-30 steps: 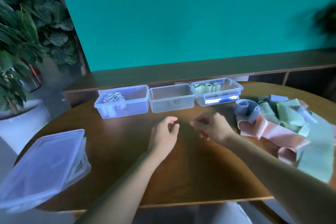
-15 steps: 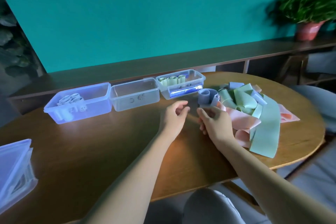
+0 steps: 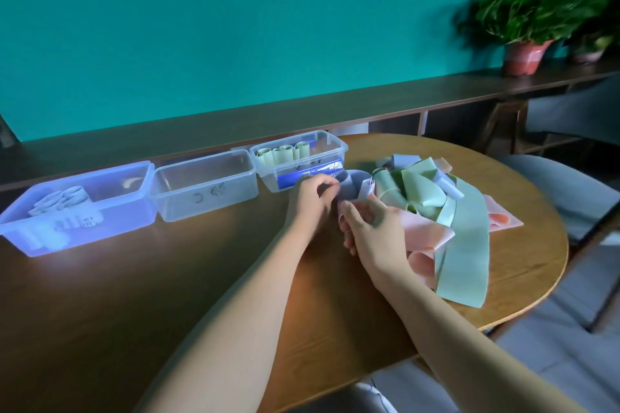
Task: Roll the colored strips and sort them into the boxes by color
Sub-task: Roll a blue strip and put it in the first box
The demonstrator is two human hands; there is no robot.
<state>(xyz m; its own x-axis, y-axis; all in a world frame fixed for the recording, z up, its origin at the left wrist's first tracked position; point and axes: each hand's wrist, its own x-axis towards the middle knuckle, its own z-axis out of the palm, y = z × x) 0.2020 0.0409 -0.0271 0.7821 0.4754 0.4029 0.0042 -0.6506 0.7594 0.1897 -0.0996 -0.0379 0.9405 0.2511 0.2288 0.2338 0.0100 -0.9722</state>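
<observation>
Both hands are working at the near edge of the strip pile. The left hand is pinching a lavender strip; the right hand is seemingly curling around it. Tugging could be dragging tangled neighbours along.

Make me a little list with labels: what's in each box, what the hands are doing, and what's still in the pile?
left box: pale blue rolls
middle box: no rolls
right box: green rolls
left hand: pinching the blue strip
right hand: fingers curled by the same strip; grip unclear
pile: green, pink and blue strips, unrolled
table: brown wood
</observation>
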